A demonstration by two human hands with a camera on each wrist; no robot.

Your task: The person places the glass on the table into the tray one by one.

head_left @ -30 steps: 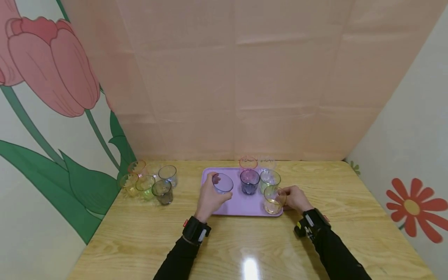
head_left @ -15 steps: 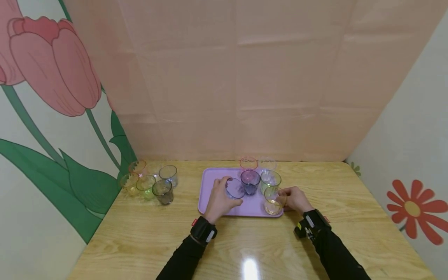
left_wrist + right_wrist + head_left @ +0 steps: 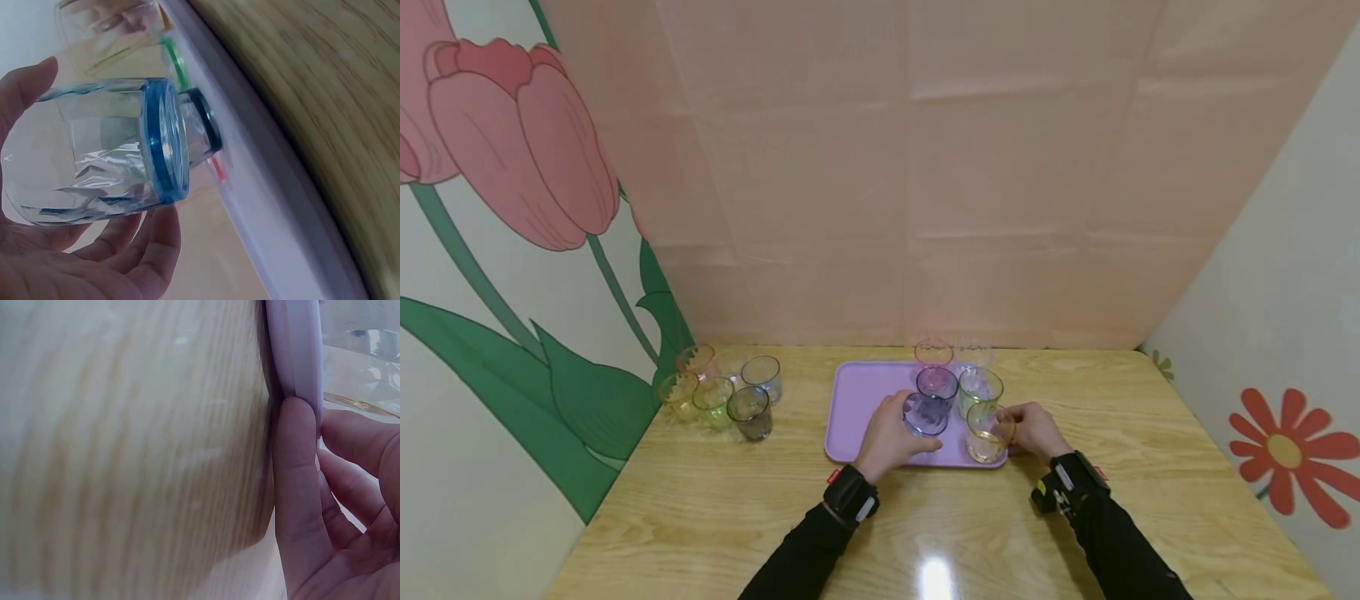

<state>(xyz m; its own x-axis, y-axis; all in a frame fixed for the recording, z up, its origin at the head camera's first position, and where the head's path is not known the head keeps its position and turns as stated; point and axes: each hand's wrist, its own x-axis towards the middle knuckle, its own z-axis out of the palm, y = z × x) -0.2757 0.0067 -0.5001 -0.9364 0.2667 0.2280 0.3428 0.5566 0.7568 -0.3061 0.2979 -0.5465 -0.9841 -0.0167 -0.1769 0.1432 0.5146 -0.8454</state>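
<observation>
My left hand (image 3: 889,435) grips a clear drinking glass with a blue base (image 3: 112,150), thumb and fingers around its sides. It hangs close over the front of the purple tray (image 3: 861,387), overlapping the dark purple glass (image 3: 937,390) in the head view. At the tray's right front corner, my right hand (image 3: 1036,428) pinches the tray rim (image 3: 295,353). There the thumb (image 3: 296,444) lies along the rim's outer side. Right beside those fingers stands a yellow-tinted glass (image 3: 983,450). Behind it on the tray is a green-tinted glass (image 3: 980,392).
A pink-rimmed glass (image 3: 933,352) and a clear glass (image 3: 973,353) stand at the tray's back. Left on the wooden table (image 3: 760,517), several tinted glasses cluster, among them a dark grey one (image 3: 751,415) and a green one (image 3: 713,400). A peach-coloured backdrop (image 3: 902,208) rises behind the table.
My left hand has moved right and toward the tray's front with the blue-based glass, bringing it close to the dark purple glass. The right hand has stayed at the tray's corner.
</observation>
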